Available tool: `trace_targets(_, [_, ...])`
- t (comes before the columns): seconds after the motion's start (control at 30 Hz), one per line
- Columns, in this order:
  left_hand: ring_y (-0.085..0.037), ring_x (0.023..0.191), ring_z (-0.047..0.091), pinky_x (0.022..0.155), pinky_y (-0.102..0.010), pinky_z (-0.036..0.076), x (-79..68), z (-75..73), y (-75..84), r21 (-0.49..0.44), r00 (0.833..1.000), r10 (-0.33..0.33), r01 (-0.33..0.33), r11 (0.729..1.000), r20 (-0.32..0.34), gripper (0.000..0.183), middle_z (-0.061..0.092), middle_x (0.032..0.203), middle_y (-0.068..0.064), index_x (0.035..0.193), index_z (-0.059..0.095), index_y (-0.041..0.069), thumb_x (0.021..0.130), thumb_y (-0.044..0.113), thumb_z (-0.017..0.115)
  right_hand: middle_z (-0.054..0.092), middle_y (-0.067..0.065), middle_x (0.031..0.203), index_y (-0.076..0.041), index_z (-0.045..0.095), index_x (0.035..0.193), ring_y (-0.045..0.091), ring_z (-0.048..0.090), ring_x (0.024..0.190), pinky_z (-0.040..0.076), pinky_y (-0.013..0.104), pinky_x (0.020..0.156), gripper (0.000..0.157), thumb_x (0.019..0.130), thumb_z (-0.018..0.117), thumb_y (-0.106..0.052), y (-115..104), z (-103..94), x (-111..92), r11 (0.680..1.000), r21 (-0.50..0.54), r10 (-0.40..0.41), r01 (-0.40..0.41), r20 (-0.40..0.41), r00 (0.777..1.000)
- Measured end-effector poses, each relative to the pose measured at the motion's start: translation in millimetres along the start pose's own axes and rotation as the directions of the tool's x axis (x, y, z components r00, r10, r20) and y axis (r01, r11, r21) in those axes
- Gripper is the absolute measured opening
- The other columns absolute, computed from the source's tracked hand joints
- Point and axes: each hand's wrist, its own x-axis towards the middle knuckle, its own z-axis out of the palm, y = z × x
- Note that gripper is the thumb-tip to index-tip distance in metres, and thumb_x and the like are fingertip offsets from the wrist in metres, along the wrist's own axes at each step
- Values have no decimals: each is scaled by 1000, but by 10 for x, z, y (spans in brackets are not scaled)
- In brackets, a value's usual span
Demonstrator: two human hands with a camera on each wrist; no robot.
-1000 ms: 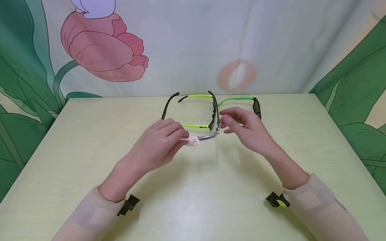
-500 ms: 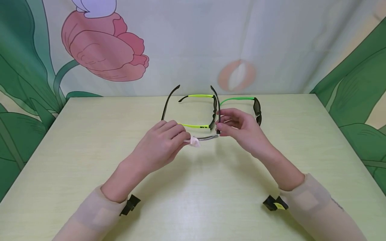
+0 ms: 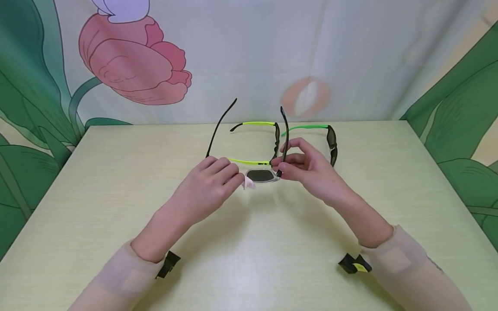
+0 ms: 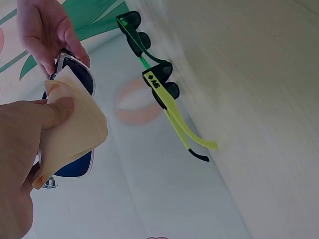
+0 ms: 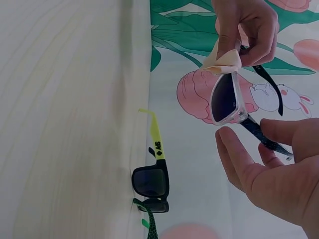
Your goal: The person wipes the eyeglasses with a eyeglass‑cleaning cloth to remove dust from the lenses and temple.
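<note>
Sunglasses (image 3: 260, 175) with a clear frame, dark lenses and black temples are held above the table, temples pointing away and up. My left hand (image 3: 204, 185) pinches a folded pale cloth (image 4: 79, 119) over one lens, gripping that end of the frame through it; in the head view the hand hides most of the cloth. At the other end, my right hand (image 3: 315, 172) holds the temple near the hinge between thumb and fingers. The right wrist view shows the thumb beside the temple (image 5: 261, 133) and a fingertip close to the frame's corner.
Sunglasses with yellow temples (image 3: 249, 163) lie unfolded on the table (image 3: 249, 259) just behind the held pair. Right of them lie sunglasses with green temples (image 3: 331, 140). A printed curtain (image 3: 233, 56) hangs along the table's far edge.
My right hand has moved left and taken hold of the temple. The held sunglasses have tilted, their temple tips rising, and one dark lens now shows in the head view.
</note>
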Motion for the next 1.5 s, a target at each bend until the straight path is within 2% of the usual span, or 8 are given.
trace_targets(0.23, [-26,82,58,75,-34,51,-13,6,-1,30,1000,13,-12,999,-4,18,62,86,-6,90,68,4,82,-9,78,66,29,123,1,41,120,34,66,116,55,41,97,25,102,57,5,4,15,9,1000,-12,7,-7,11,1000])
trace_targets(0.43, [-26,85,62,79,-34,54,-34,46,0,30,999,29,-28,999,-30,18,63,86,-6,88,68,3,81,-10,78,66,29,123,3,42,121,35,63,120,52,40,100,24,102,57,6,1,6,-10,1000,-9,2,-1,47,999])
trace_targets(0.73, [-26,86,62,75,-33,54,-61,101,13,20,999,23,-23,1000,-28,17,63,88,-7,91,70,2,82,-10,78,69,20,122,0,47,117,27,64,121,50,41,104,20,102,61,-1,-23,-5,-24,994,-103,-15,21,64,998])
trace_targets(1.0, [-25,89,61,75,-35,53,-58,129,44,-33,1000,-12,13,999,15,5,63,95,-7,101,70,0,96,2,69,67,16,123,0,51,117,26,64,119,51,41,101,21,101,64,-4,-18,21,-22,988,-151,-13,22,64,998])
trace_targets(1.17, [-26,93,61,82,-38,53,-37,156,55,-73,998,-46,49,996,41,9,62,98,-7,103,69,2,95,6,73,67,16,123,-2,52,116,25,65,119,51,43,101,20,101,65,-4,-37,48,-29,984,-176,-5,14,54,999])
trace_targets(1.37, [-26,99,60,89,-39,52,-5,165,59,-114,987,-102,116,987,126,14,64,104,-7,103,73,4,90,3,78,68,14,123,-2,53,115,31,63,122,49,45,102,19,101,66,-6,-17,67,-28,978,-207,-10,20,47,999])
trace_targets(1.5, [-26,104,59,90,-41,51,18,167,62,-141,979,-121,145,979,167,19,65,107,-7,105,75,5,87,2,79,69,12,122,-4,54,115,30,64,121,50,46,100,18,101,66,-7,-18,90,-27,974,-226,-22,32,46,999])
